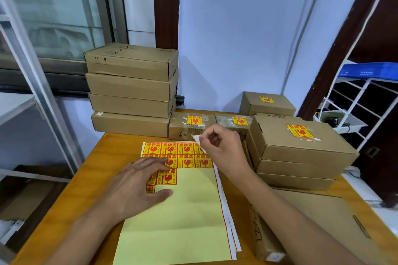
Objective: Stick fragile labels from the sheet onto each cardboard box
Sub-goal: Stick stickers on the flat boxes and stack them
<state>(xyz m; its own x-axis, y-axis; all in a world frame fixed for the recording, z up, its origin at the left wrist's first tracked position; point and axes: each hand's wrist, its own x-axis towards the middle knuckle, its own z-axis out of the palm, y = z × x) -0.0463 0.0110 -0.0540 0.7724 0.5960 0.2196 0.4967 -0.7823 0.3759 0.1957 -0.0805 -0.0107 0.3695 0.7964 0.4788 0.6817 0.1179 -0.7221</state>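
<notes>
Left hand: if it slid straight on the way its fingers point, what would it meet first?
The left hand lies flat on the label sheet, fingers pointing away and rightward. It would cross the remaining fragile labels first, then probably the labelled cardboard box beyond the sheet; depth is uncertain.

Left hand [137, 187] flat on label sheet [183, 211], right hand [219, 148] pinching peeled label [196, 137], stacked boxes [131, 88]
</notes>
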